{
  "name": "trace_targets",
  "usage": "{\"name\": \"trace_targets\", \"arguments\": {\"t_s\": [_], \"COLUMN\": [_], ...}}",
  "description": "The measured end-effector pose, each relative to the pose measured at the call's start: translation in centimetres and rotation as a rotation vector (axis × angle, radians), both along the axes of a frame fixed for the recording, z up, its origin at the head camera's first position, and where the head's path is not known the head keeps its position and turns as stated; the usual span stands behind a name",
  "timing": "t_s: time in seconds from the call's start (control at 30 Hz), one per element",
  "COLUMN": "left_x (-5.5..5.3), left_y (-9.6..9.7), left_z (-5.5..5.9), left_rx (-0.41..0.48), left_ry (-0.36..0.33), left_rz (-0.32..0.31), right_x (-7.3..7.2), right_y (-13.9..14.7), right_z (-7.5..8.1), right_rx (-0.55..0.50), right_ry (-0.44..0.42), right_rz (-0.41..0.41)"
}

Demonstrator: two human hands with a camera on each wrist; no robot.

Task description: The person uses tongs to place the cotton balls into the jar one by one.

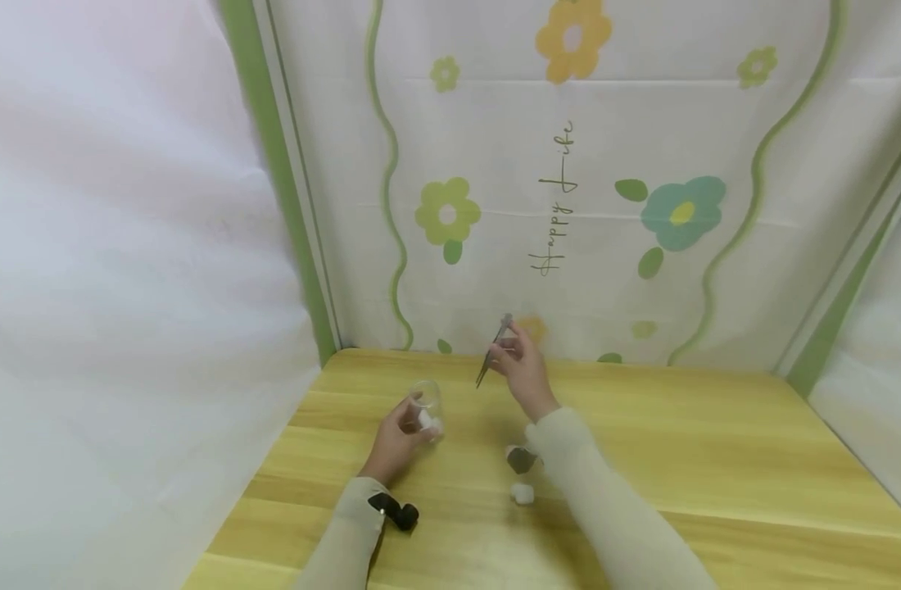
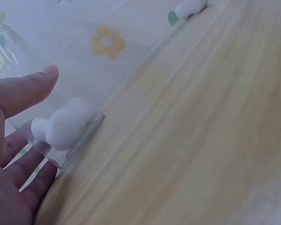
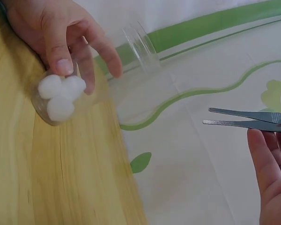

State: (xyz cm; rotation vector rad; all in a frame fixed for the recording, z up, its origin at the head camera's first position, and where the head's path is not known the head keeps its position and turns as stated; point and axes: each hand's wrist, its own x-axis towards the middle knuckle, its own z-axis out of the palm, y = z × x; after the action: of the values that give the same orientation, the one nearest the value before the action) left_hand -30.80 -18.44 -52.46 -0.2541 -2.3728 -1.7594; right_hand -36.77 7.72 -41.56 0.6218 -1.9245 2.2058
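Note:
Thumb and fingers of my left hand (image 1: 397, 442) hold a clear jar (image 1: 425, 392) upright, low over the table. Several white cotton balls (image 3: 61, 108) lie together in the bottom of the jar, seen through its wall. My right hand (image 1: 522, 370) pinches metal tweezers (image 3: 246, 120) near their joined end, higher up and to the right of the jar. The tweezer tips stand apart with nothing between them, pointing down toward the table in the head view. On the table by the right forearm is another white cotton ball (image 1: 522, 493).
The wooden table (image 1: 679, 442) ends at a white curtain with printed flowers (image 1: 447, 213). White curtain also hangs along both sides. A black wrist device (image 1: 400, 511) is on the left sleeve, and a dark rounded thing (image 1: 521, 460) shows beside the right sleeve.

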Motion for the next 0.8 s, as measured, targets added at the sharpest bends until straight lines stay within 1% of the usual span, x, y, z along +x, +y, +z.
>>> {"name": "trace_targets", "arguments": {"t_s": [0.2,0.3,0.43,0.53,0.67,0.73,0.8], "left_x": [0.1,0.2,0.4,0.3,0.2,0.1,0.0], "left_y": [0.0,-0.2,-0.4,-0.4,-0.3,-0.3,-0.2], "left_z": [0.0,-0.1,-0.3,-0.2,-0.1,0.0,0.2], "left_rx": [0.019,0.021,0.020,0.022,0.014,0.011,0.009], "left_ry": [-0.005,0.008,0.014,0.005,-0.008,-0.011,-0.015], "left_rz": [-0.014,-0.017,-0.006,0.002,0.000,-0.007,-0.015], "right_x": [0.5,0.7,0.9,1.4,2.3,2.5,2.2], "right_y": [1.0,1.3,1.7,2.3,2.9,3.2,3.5], "right_z": [0.1,0.1,0.2,0.7,1.5,1.6,1.2], "right_rx": [0.041,0.052,0.049,0.046,0.056,0.066,0.067], "right_ry": [0.021,0.037,0.022,0.011,0.022,0.022,0.014], "right_rz": [-0.014,-0.010,0.002,0.011,0.015,0.006,0.001]}}
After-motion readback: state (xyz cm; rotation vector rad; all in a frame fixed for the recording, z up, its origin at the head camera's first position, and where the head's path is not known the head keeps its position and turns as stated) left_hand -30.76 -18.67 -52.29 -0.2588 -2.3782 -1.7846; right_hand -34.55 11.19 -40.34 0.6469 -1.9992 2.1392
